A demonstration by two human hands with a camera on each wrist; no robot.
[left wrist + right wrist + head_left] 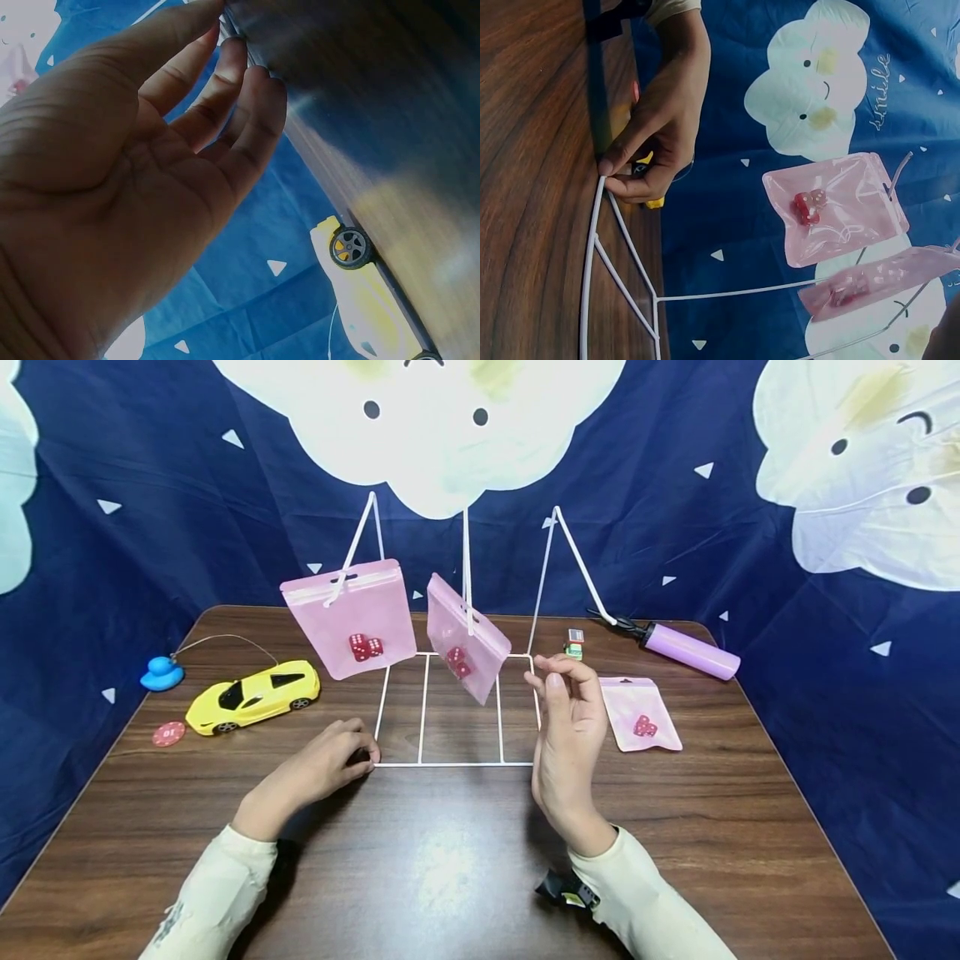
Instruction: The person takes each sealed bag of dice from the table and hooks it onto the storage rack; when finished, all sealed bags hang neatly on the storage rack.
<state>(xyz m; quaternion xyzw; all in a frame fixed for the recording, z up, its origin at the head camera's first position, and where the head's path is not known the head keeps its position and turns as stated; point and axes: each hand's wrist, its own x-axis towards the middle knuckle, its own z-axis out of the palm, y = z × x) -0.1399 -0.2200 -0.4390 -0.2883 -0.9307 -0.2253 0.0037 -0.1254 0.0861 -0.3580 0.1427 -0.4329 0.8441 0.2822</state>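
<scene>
A white wire rack (450, 765) stands on the table, its base a flat grid with three hooked arms at the back. My left hand (322, 764) pinches the front left corner of that base between thumb and fingertips, as the right wrist view also shows. My right hand (570, 752) is raised at the rack's right side, fingers loosely bent and holding nothing. A pink zip bag (322, 627) with red dice (365, 647) hangs from the left arm. On the middle arm hangs another pink bag (480, 656), turned edgeways, also with red dice. The right arm (585, 567) carries nothing.
Right of my right hand lies a third pink bag (628, 702) with dice, and behind it a purple hand pump (692, 652) and a small green-and-white item (574, 645). To the left are a yellow toy car (258, 695), a blue duck (161, 674) and a red chip (168, 733).
</scene>
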